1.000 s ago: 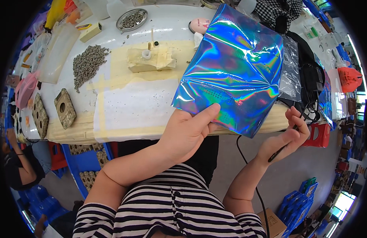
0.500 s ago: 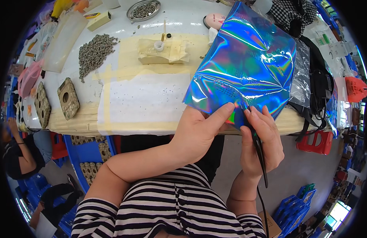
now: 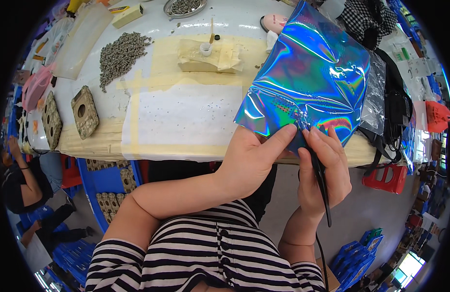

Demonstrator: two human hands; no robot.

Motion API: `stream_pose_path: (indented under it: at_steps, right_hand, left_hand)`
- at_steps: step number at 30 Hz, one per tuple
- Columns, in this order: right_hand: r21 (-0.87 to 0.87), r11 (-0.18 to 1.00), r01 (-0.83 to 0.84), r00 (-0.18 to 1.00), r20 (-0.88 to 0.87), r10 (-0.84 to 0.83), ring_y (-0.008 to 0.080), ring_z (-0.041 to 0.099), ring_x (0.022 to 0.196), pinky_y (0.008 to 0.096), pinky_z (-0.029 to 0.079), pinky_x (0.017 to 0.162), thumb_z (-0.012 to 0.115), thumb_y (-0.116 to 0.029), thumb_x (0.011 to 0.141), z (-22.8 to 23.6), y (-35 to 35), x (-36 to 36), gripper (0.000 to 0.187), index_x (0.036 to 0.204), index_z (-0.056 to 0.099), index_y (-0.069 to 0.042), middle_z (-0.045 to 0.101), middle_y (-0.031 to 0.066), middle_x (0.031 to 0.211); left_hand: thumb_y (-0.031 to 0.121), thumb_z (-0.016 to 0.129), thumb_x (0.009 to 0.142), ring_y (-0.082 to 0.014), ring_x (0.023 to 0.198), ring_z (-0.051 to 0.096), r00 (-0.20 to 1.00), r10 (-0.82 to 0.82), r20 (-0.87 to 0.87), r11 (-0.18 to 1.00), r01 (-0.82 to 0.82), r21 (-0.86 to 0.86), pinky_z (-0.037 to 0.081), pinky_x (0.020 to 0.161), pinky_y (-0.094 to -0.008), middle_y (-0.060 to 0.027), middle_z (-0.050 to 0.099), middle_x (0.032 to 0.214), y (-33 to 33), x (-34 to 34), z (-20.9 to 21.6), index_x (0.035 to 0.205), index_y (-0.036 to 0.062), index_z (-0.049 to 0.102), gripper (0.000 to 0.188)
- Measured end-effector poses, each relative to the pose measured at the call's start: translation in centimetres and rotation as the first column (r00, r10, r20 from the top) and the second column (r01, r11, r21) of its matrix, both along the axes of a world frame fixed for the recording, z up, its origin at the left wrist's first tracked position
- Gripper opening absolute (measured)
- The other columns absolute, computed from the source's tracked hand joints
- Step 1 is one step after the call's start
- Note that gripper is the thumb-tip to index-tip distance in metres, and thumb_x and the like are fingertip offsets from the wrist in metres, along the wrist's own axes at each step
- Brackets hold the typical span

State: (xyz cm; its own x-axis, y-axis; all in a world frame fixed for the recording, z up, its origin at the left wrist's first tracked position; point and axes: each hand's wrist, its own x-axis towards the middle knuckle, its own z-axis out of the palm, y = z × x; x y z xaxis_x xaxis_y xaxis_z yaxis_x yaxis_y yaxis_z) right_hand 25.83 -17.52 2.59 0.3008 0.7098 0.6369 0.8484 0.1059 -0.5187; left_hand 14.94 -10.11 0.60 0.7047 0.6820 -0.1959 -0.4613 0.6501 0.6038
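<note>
A shiny blue holographic sheet point(image 3: 315, 63), creased and bearing rows of small dots, is held tilted up over the table's front right. My left hand point(image 3: 254, 158) grips its lower edge, thumb on top and fingers hidden beneath. My right hand point(image 3: 327, 170) is closed round a slim, tapered black tool point(image 3: 321, 187) that looks like tweezers. The tool's tip meets the sheet just right of my left thumb, where the details are too small to make out.
White paper point(image 3: 181, 121) dotted with tiny specks is taped on the table. Behind it a small white cup point(image 3: 205, 48) stands on a taped block. Grey pellets point(image 3: 120, 58) are heaped left, near camouflage-patterned pieces point(image 3: 85, 113). A black bag point(image 3: 395, 97) lies right; a red stool point(image 3: 384, 178) stands below.
The view has shifted slightly. Both hands and the sheet sit a little farther right in the picture, with the same holds.
</note>
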Motion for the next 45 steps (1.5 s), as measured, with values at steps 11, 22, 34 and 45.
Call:
stream_pose_path:
  at_steps: [11, 22, 34, 45]
  right_hand:
    - [-0.026, 0.999, 0.025, 1.000, 0.006, -0.025, 0.0263, 0.068, 0.089, 0.0464, 0.049, 0.092, 0.075, 0.004, 0.069, 0.3, -0.1, -0.2, 0.026, 0.094, 0.069, 0.000, 0.070, 0.0103, 0.087]
    - [-0.014, 1.000, -0.005, 0.951, 0.308, 0.009, 0.0231, 0.068, 0.085, 0.0427, 0.055, 0.084, 0.078, -0.009, 0.069, -0.1, -0.3, 0.1, 0.028, 0.096, 0.072, -0.007, 0.068, 0.0066, 0.089]
    - [0.013, 0.999, -0.030, 0.964, 0.266, 0.026, 0.0237, 0.068, 0.085, 0.0429, 0.054, 0.085, 0.078, -0.010, 0.070, -0.1, -0.2, 0.1, 0.026, 0.095, 0.073, -0.006, 0.068, 0.0071, 0.089]
    - [-0.001, 0.998, -0.061, 0.986, 0.156, 0.060, 0.0255, 0.068, 0.085, 0.0436, 0.053, 0.087, 0.077, -0.007, 0.069, 1.0, 0.1, -0.6, 0.026, 0.094, 0.073, -0.003, 0.068, 0.0105, 0.087]
  left_hand:
    - [0.003, 0.050, 0.096, -0.0171, 0.105, 0.060, 1.000, 0.022, -0.001, 0.995, -0.022, 0.100, 0.053, 0.085, -0.0326, -0.0085, 0.061, 0.115, -0.1, 0.2, -0.4, 0.120, 0.0022, 0.052, 0.024]
    - [0.004, 0.051, 0.096, -0.0139, 0.097, 0.061, 0.999, 0.036, 0.004, 0.996, -0.036, 0.083, 0.055, 0.078, -0.0281, -0.0072, 0.060, 0.111, -0.1, 0.2, -0.3, 0.118, 0.0021, 0.051, 0.023]
    - [0.003, 0.050, 0.096, -0.0151, 0.101, 0.061, 1.000, 0.015, -0.020, 0.998, -0.014, 0.069, 0.055, 0.081, -0.0288, -0.0075, 0.059, 0.113, 0.0, 0.2, -0.1, 0.122, 0.0022, 0.048, 0.026]
    - [0.008, 0.050, 0.097, -0.0129, 0.101, 0.060, 0.999, 0.042, 0.001, 0.998, -0.042, 0.052, 0.054, 0.079, -0.0275, -0.0057, 0.059, 0.112, -0.1, 0.2, -0.1, 0.123, 0.0029, 0.048, 0.026]
